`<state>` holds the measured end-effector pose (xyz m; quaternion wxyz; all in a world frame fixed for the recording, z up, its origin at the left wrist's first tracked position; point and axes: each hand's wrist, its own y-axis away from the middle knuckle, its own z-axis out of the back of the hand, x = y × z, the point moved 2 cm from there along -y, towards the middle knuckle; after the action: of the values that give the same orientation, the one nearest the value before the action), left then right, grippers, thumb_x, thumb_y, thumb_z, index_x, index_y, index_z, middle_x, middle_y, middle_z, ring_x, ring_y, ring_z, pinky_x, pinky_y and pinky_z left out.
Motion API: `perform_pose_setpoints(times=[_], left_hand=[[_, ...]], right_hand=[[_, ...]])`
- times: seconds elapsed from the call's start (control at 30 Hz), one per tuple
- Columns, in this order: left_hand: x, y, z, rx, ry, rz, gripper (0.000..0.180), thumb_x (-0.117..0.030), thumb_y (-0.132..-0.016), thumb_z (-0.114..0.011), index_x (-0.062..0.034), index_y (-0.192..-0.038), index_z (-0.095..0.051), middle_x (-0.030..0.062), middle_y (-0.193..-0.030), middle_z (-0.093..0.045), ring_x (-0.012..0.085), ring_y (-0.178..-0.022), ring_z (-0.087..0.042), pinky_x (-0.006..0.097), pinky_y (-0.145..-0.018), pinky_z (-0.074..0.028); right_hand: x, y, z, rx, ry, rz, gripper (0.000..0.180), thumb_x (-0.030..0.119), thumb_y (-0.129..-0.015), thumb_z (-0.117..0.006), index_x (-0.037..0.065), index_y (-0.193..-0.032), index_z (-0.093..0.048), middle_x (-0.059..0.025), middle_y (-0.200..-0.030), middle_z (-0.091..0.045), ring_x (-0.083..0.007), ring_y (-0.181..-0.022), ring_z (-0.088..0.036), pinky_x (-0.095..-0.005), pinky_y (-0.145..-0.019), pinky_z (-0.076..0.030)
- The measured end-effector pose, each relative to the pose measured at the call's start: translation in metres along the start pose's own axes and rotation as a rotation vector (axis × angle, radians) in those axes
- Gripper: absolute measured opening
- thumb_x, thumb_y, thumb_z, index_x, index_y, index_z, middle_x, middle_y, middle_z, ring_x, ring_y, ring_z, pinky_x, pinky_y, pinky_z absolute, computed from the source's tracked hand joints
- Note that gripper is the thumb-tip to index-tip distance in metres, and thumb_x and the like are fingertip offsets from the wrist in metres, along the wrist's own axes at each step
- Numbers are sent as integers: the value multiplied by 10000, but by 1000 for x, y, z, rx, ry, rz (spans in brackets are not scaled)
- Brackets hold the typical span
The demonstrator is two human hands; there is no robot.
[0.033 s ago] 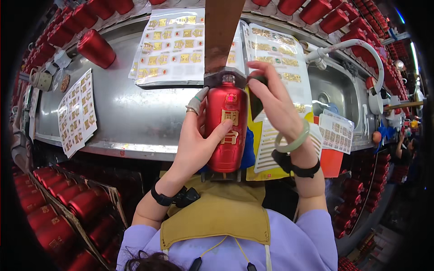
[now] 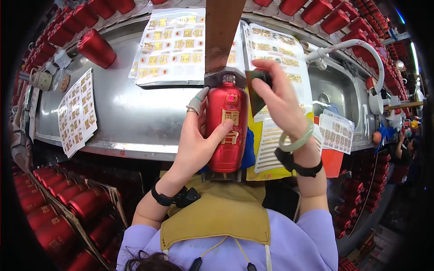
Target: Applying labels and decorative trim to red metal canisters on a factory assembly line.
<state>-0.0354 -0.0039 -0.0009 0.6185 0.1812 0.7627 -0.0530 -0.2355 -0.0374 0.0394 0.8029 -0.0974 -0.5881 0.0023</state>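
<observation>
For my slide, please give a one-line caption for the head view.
Left hand steadies a red bottle on a steel bench; right hand pinches a small dark piece beside its neck.

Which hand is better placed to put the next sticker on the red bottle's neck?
Right. The right hand is free beside the neck of the red bottle; the left hand is wrapped around its body.

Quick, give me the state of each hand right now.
Left hand: closed around the red bottle, holding it upright.
Right hand: fingers pinched on a small dark piece beside the bottle's neck.
</observation>
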Motion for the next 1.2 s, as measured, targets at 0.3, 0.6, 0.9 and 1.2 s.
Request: perform_pose_setpoints(times=[0.3,0.6,0.9,1.2], left_hand=[[-4,1,-2,-5,-28,-34,806,-100,-947,-732,30,-1576,-244,207,-1503,-431,264,-1368,-493,403,-1133,-434],[-5,-1,-4,1,-38,-69,808,-99,-939,-737,25,-1572,-251,191,-1478,-449,272,-1361,-496,403,-1121,-444],[0,14,16,67,218,89,656,-165,-1064,-575,-17,-1609,-240,193,-1561,-402,240,-1421,-443,398,-1170,-393],[-5,14,9,99,101,35,812,-73,-952,-732,11,-1591,-239,183,-1528,-431,221,-1368,-500,390,-1131,-450]], right_hand=[[43,-11,-8,325,570,572,252,1,-827,-696,91,-1059,-735,-75,-940,-682,-309,-921,-628,-386,-792,-543],[37,-13,-17,240,578,614,226,31,-777,-658,112,-975,-733,-48,-899,-686,-294,-906,-636,-394,-757,-543],[15,51,-4,116,-19,-170,433,190,-956,-724,3,-1317,-576,12,-847,-547,-76,-788,-529,-257,-735,-457],[-18,88,-20,69,-382,-317,775,129,-899,-808,26,-1529,-368,20,-903,-526,-64,-813,-512,-227,-742,-446]])
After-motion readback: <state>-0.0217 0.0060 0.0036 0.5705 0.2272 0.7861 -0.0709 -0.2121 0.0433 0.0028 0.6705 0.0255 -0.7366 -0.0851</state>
